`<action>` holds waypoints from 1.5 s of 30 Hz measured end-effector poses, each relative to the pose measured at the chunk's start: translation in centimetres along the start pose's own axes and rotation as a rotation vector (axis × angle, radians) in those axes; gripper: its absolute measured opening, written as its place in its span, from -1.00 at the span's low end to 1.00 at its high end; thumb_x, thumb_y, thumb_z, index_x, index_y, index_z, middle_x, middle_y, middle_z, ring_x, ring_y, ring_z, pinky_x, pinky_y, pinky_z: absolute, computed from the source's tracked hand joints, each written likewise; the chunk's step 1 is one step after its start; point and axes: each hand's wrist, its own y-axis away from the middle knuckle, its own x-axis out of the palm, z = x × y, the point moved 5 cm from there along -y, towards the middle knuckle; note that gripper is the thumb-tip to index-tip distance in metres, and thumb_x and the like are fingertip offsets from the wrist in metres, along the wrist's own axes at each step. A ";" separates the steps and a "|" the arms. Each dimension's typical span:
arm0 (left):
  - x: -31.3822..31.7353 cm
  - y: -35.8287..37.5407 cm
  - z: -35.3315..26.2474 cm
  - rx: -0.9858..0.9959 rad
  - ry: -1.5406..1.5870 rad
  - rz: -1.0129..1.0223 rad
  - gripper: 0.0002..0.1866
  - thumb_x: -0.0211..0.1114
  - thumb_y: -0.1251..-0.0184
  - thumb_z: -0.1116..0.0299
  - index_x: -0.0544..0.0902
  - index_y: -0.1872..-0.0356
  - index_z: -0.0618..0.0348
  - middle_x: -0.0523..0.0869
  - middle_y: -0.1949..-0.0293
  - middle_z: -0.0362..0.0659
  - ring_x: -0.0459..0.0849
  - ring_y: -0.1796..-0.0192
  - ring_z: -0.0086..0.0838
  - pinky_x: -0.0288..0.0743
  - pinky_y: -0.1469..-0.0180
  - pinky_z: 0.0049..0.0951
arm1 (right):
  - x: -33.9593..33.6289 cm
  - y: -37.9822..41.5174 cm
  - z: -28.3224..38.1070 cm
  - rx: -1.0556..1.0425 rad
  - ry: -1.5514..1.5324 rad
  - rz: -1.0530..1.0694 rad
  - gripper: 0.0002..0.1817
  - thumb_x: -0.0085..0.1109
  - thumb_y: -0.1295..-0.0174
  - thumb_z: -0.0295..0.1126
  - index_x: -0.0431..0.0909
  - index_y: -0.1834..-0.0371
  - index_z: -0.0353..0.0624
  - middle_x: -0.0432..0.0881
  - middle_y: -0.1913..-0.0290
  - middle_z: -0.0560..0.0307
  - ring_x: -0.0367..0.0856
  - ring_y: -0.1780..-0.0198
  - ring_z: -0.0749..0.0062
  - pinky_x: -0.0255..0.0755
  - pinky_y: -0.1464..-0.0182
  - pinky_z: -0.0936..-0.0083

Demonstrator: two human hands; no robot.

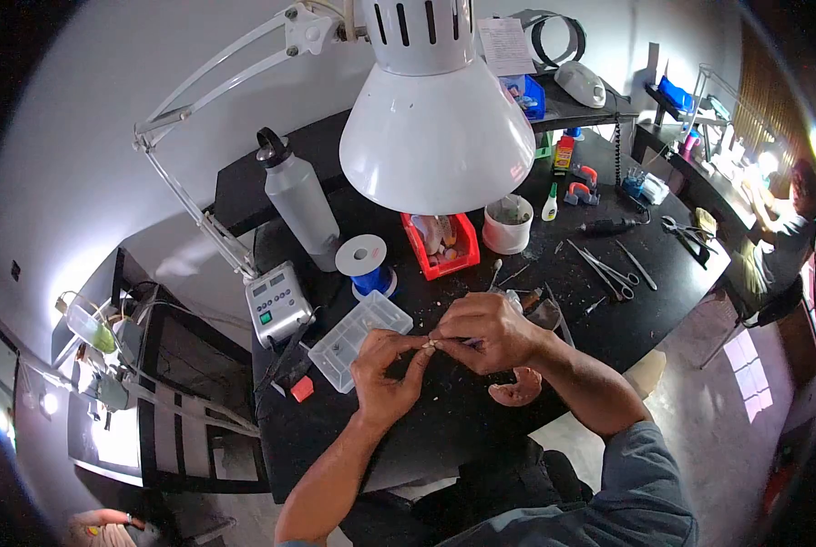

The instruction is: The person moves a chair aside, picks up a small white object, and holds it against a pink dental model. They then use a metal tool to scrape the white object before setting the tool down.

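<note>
My left hand (388, 372) and my right hand (488, 330) meet over the black workbench, fingertips pinched together. Between them is a tiny whitish piece (431, 345), mostly covered by the fingers and too small to name. Just below my right hand lies a pink, horseshoe-shaped dental piece (515, 390). A clear plastic compartment box (339, 351) sits open to the left, partly behind my left hand. Beside my right hand are tools with metal blades (546, 314), partly hidden by the hand.
A white lamp (437, 137) hangs low over the bench. Behind my hands stand a blue wire spool (371, 281), a red bin (440, 260), a white pot (508, 226) and a bottle (300, 201). Scissors (608, 273) lie right. Another person (781, 237) sits far right.
</note>
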 end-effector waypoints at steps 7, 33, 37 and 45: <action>-0.1 0.0 -0.2 -0.022 -0.006 0.013 -0.82 0.67 -0.16 0.56 0.87 0.22 0.19 0.87 0.27 -0.08 0.78 0.20 -0.23 0.62 0.12 -0.29 | -0.2 -0.3 0.4 0.005 -0.010 0.000 -0.87 0.51 -0.22 -0.50 0.78 0.19 -0.20 0.80 0.22 0.01 0.82 0.21 0.05 0.68 0.20 0.20; -0.1 0.2 -0.4 -0.051 -0.036 0.011 -0.83 0.62 -0.24 0.57 0.89 0.15 0.23 0.85 0.22 -0.06 0.77 0.15 -0.31 0.61 0.04 -0.34 | 0.1 -0.1 0.0 0.012 -0.038 0.002 -0.87 0.50 -0.24 -0.49 0.77 0.18 -0.21 0.81 0.20 0.01 0.83 0.20 0.05 0.69 0.16 0.20; -0.2 0.1 -0.6 -0.014 -0.052 0.008 -0.82 0.63 -0.23 0.56 0.89 0.15 0.25 0.85 0.22 -0.05 0.77 0.14 -0.31 0.60 0.03 -0.36 | -0.2 -0.2 0.2 -0.031 -0.024 -0.007 -0.85 0.52 -0.23 -0.47 0.78 0.17 -0.21 0.81 0.20 0.02 0.83 0.20 0.07 0.69 0.17 0.22; -0.1 0.0 -0.7 0.019 -0.024 -0.041 -0.84 0.65 -0.20 0.55 0.88 0.20 0.22 0.84 0.29 -0.06 0.76 0.20 -0.23 0.60 0.10 -0.31 | -0.5 -0.2 0.3 -0.047 0.007 -0.067 -0.80 0.51 -0.23 -0.45 0.80 0.10 -0.21 0.81 0.21 0.02 0.83 0.20 0.08 0.69 0.17 0.22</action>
